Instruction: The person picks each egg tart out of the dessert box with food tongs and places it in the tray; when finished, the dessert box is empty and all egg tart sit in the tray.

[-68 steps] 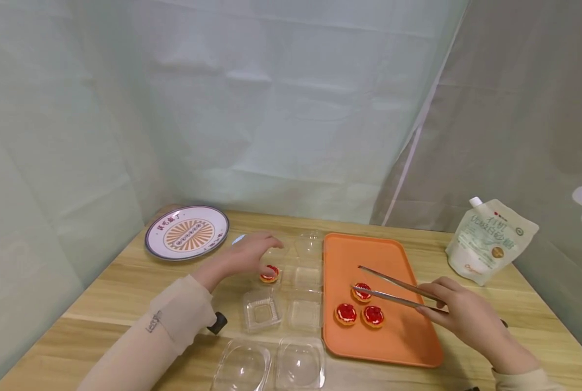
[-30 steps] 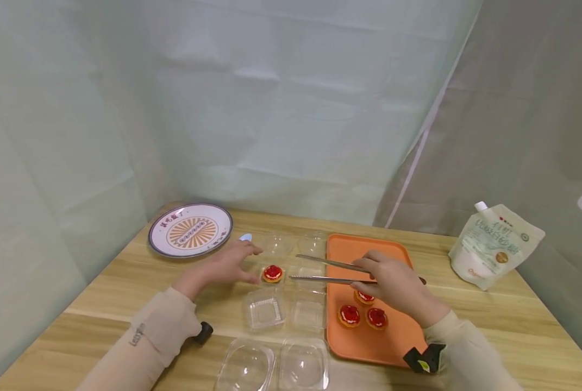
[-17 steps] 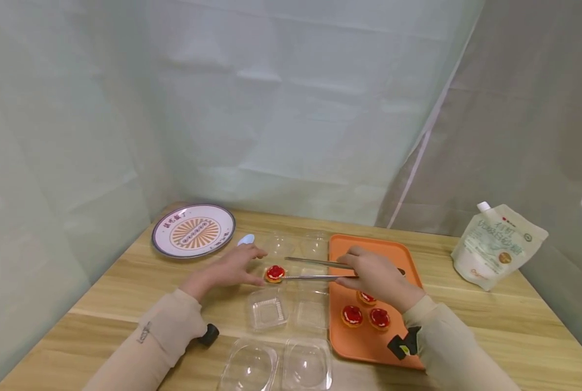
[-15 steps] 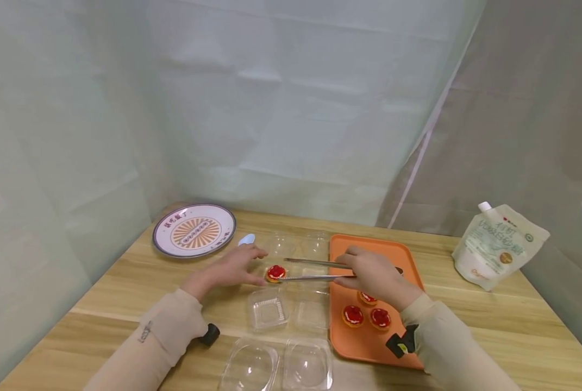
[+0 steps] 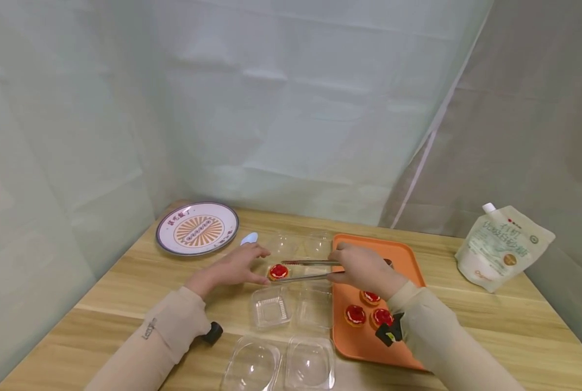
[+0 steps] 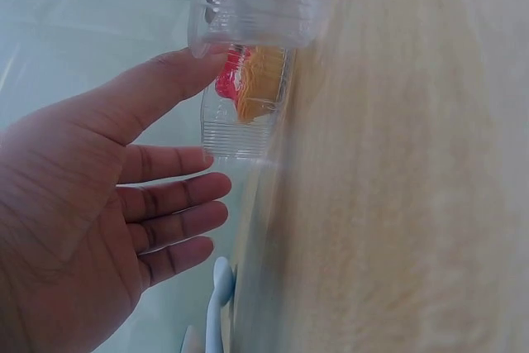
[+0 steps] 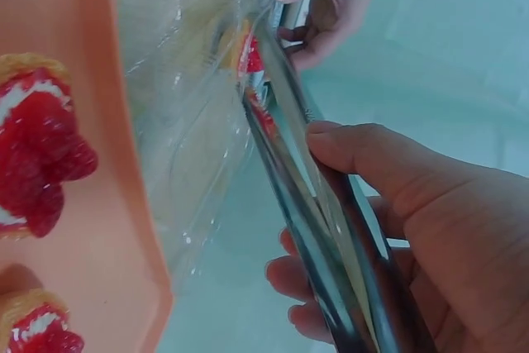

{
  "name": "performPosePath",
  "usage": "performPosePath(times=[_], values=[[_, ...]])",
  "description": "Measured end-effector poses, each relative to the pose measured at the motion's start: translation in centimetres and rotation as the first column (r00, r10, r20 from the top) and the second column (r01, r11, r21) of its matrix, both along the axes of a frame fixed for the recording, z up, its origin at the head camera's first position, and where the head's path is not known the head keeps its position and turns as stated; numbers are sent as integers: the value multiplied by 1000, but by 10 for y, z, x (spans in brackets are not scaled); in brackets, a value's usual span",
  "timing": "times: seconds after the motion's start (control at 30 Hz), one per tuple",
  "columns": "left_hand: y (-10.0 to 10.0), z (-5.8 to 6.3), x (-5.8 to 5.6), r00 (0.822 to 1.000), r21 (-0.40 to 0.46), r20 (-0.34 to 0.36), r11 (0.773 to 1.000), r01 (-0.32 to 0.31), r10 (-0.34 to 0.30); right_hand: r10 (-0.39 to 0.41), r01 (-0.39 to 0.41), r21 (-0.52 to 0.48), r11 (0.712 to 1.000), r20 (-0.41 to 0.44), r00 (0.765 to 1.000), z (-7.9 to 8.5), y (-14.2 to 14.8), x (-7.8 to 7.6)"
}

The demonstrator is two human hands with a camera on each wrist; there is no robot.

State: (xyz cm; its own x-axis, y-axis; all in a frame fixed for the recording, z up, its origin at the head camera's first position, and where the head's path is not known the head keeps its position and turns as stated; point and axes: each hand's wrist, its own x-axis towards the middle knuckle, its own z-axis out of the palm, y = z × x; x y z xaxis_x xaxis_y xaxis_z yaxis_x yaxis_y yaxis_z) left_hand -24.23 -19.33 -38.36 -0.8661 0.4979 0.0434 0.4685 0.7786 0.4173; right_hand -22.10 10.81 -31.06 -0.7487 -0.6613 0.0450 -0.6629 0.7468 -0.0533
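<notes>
A red-topped tart (image 5: 278,271) sits in a clear plastic container (image 6: 240,140) left of the orange tray. Beside that container my left hand (image 5: 232,267) spreads its fairly straight fingers, thumb and index fingertips right at its edge. Metal tongs (image 5: 310,263) are held in my right hand (image 5: 364,267), thumb on one arm and fingers behind the other. Their tips reach over the container, the nearer tip right at the tart and the farther tip a little beyond it. In the right wrist view the tongs' tips (image 7: 252,93) overlap the tart.
Three more tarts (image 5: 355,315) lie on the orange tray (image 5: 349,347) under my right forearm. Other clear containers (image 5: 271,309) and lids (image 5: 310,364) line its left side. A patterned plate (image 5: 198,228), a pale blue utensil (image 5: 249,238) and a spouted pouch (image 5: 503,247) stand farther back.
My right hand has carried the tongs left from over the tray to the container, and their tips have drawn closer together. My left hand has moved down and back from over the tart to beside it.
</notes>
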Motion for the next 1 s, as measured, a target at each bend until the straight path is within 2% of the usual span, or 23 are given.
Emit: performPosePath(times=[0.17, 0.47, 1.0], values=[[1, 2, 1, 1000, 5, 12, 1000, 1, -1, -7, 7, 15, 1000, 31, 999, 3, -4, 0], [3, 4, 1, 1000, 8, 13, 1000, 2, -2, 23, -23, 40, 999, 6, 1000, 6, -8, -1], [3, 3, 4, 1000, 8, -1, 1000, 2, -2, 85, -85, -5, 996, -40, 996, -1, -1, -1]])
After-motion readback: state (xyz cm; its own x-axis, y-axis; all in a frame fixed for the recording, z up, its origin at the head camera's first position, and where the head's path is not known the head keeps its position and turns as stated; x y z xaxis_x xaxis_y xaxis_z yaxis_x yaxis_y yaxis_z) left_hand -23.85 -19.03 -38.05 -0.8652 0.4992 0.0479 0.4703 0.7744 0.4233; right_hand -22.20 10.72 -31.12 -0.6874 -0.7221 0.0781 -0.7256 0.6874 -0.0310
